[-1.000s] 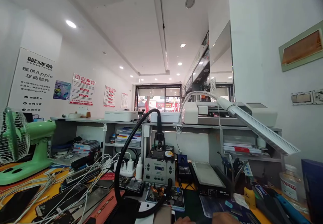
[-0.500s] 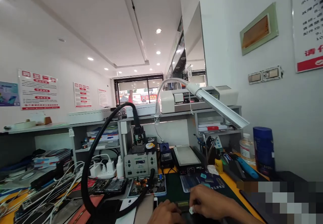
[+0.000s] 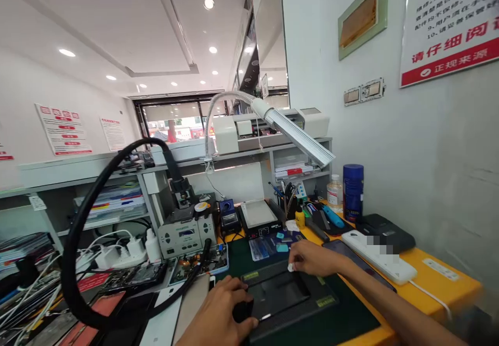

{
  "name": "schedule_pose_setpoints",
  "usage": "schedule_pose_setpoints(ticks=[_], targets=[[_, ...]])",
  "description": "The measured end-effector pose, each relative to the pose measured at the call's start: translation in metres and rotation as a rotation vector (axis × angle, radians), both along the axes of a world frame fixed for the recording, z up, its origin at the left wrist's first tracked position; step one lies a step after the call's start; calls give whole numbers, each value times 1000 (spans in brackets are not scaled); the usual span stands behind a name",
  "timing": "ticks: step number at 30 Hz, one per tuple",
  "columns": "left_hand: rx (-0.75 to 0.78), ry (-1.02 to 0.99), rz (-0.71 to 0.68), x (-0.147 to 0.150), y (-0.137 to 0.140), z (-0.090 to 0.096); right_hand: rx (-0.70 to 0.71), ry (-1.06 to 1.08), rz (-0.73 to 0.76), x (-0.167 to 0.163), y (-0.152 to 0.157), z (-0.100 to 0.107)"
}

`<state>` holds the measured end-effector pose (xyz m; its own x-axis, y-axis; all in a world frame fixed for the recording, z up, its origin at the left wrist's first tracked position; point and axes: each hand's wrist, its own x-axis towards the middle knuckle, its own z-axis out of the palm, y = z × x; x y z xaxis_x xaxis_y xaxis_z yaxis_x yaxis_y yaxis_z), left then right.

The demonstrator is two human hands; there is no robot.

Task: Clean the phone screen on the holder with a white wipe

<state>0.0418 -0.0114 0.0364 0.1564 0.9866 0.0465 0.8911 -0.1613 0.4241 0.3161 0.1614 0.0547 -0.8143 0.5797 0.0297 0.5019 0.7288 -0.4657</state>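
A glossy dark rectangle (image 3: pixel 278 295), like a phone or its screen, lies on a flat black pad with yellow print (image 3: pixel 326 301), over a green work mat (image 3: pixel 353 309). My left hand (image 3: pixel 222 307) grips the left end of the dark rectangle, thumb on the near side and fingers on the far side. A small silver tip shows beside that thumb. My right hand (image 3: pixel 312 258) pinches a small white wad (image 3: pixel 290 267), like tissue or cotton, at the far edge of the rectangle.
Left of the pad are an open tray of small parts (image 3: pixel 200 265), a grey soldering or hot-air station (image 3: pixel 187 234) and a thick black hose (image 3: pixel 72 242). A flat heating plate (image 3: pixel 259 216) stands behind. At right lie a white power strip (image 3: pixel 380 255) and a blue can (image 3: pixel 353 192).
The view has tilted down and turned right, bringing the black pad and dark rectangle into sight. My right hand still pinches the white wad.
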Motion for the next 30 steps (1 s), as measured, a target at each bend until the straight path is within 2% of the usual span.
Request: schedule_pose_setpoints(ticks=[8, 13, 20, 30], targets=[[1, 49, -2, 1, -1, -2, -32, -1, -18, 8, 0, -2], [0, 56, -4, 3, -3, 2, -11, 0, -24, 7, -10, 1], [39, 65, -28, 0, -2, -5, -37, -17, -10, 11, -24, 3], [12, 70, -48, -6, 3, -8, -31, -30, -3, 29, -48, -1]])
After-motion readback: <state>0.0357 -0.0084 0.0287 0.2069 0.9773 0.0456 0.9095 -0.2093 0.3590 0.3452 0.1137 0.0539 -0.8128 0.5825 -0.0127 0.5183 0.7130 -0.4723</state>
